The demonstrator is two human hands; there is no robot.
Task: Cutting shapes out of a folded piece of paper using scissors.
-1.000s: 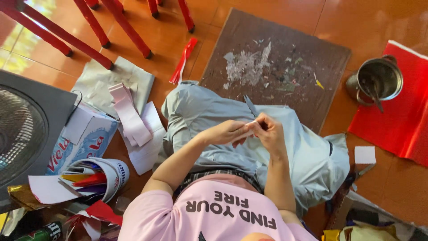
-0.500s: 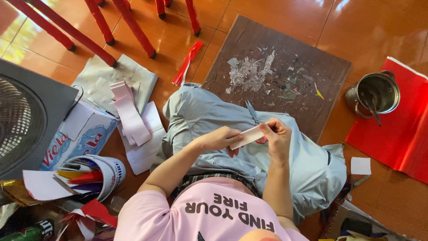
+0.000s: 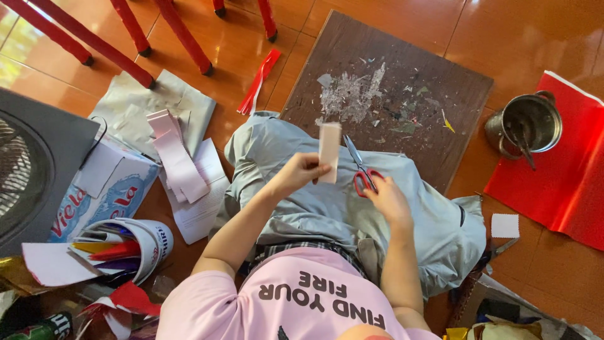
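My left hand pinches a pale pink paper strip and holds it upright above my lap. To its right, my right hand grips the red handles of a pair of scissors, whose blades point up toward the strip. The scissors rest on my grey trousers. The blades sit just beside the strip and do not touch it. I sit on an orange tiled floor.
A brown board smeared with paper scraps lies ahead. A metal pot stands on a red sheet at right. Pink strips, a fan, a cup of rolled papers and red chair legs are at left.
Both hands held the strip together over the lap. Now the left hand alone lifts it upright, and the right hand has dropped to the scissors.
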